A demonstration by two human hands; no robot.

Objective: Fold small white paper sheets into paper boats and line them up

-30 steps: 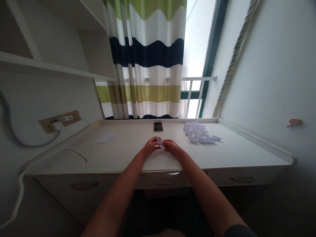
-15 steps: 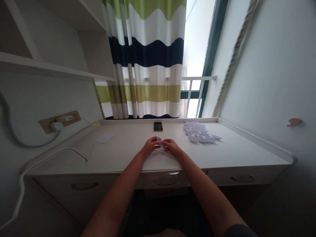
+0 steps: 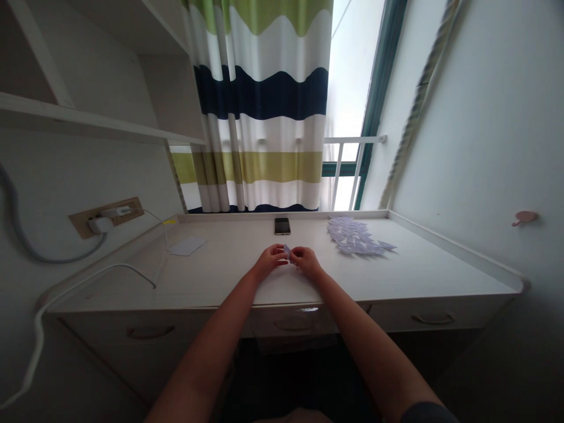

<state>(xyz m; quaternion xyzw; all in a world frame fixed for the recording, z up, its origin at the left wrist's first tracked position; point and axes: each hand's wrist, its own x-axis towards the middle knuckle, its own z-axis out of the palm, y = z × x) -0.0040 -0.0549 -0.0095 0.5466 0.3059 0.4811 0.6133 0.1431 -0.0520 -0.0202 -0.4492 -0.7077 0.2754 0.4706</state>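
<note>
A small folded piece of pale paper (image 3: pixel 287 251) is held between my two hands, just above the white desk (image 3: pixel 238 276). My left hand (image 3: pixel 269 260) grips it from the left with fingers bent round its edge. From the other side my right hand (image 3: pixel 305 259) pinches it, fingers closed together. Much of the paper is covered by the fingers, so its exact shape cannot be made out. To the right of my hands lies a pile of pale, pointed folded paper pieces (image 3: pixel 352 238).
Beyond my hands a dark phone (image 3: pixel 282 226) lies near the desk's back edge. Flat white paper (image 3: pixel 187 245) rests on the left, beside a white cable (image 3: pixel 127 266). Plugs sit in a wall socket (image 3: pixel 106 217). A raised rim (image 3: pixel 458 249) bounds the desk's right side.
The folded paper has turned between my fingers and now stands more upright, with less of it showing. My right fingers have curled in more; both forearms stay about where they were.
</note>
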